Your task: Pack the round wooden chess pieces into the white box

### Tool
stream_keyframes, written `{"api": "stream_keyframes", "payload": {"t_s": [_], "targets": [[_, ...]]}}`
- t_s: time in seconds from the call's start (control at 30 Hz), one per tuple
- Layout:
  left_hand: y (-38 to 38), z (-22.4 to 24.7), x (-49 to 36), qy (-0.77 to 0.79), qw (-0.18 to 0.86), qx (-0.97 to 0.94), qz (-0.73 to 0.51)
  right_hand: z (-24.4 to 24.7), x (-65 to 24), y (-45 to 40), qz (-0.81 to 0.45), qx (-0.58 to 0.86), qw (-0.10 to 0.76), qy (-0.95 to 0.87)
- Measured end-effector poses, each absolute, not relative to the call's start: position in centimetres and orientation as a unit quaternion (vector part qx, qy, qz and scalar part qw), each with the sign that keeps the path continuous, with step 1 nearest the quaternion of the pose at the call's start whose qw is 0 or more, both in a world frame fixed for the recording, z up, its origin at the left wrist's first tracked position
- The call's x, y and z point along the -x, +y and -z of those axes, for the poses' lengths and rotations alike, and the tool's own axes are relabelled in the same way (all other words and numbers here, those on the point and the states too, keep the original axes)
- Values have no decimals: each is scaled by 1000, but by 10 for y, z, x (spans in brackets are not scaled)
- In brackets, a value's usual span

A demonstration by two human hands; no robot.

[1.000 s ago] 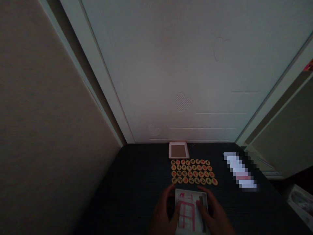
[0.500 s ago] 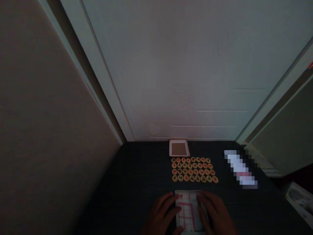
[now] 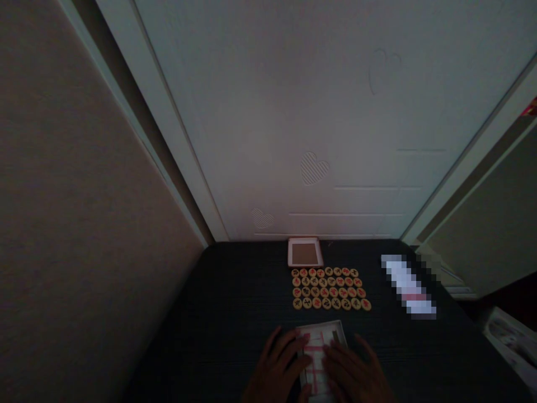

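Observation:
A shallow pale box (image 3: 343, 330) lies on the near part of the dark table, slightly turned. Inside it is a folded white sheet (image 3: 318, 366) with pink grid lines. My left hand (image 3: 277, 364) grips the left side of the sheet, its bent fingers reaching over the box's left rim and the thumb low near the front. From the right, my right hand (image 3: 354, 366) has its fingers bent over the sheet's right edge, pressing it. A strip of the box's darker inside shows at the far right corner. The hands hide the near end of the box.
Round wooden Chinese chess pieces (image 3: 331, 292) with red and black characters lie in neat rows beyond the box. Behind them sits a shallow tray (image 3: 321, 258) with a brown bottom. A blurred-out pale item (image 3: 409, 285) lies to the right. A white door panel (image 3: 268, 112) closes the back.
My right hand has moved left over the sheet, drawing its right edge inward, so the box's right rim now shows. The box has turned slightly. The left hand stays nearly in place.

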State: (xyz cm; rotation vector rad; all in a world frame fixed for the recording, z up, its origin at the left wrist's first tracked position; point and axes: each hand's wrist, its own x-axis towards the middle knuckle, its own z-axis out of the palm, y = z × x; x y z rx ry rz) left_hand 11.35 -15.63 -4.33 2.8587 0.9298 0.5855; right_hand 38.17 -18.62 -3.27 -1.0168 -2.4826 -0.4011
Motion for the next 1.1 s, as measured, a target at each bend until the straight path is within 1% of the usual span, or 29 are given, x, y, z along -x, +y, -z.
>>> {"api": "stream_keyframes", "payload": {"t_s": [0.13, 0.37, 0.5, 0.6, 0.77, 1.0, 1.1], "targets": [[-153, 42, -115, 299, 45, -934, -189, 38, -385, -187, 116, 370, 190, -902], [-154, 36, -113, 292, 38, -932, -211, 38, -386, -188, 112, 372, 227, -893], [-155, 38, -107, 255, 33, -948, -189, 39, -389, -191, 120, 339, 234, -903], [-155, 42, -104, 238, 26, -957, -166, 42, -391, -193, 134, 319, 221, -912], [-157, 42, -105, 238, 34, -949, -204, 39, -394, -194, 128, 319, 201, -917], [-161, 35, -107, 241, 25, -946, -216, 32, -394, -194, 66, 340, 205, -915], [-164, 29, -108, 236, 26, -947, -215, 27, -394, -196, 65, 343, 200, -915]]}}
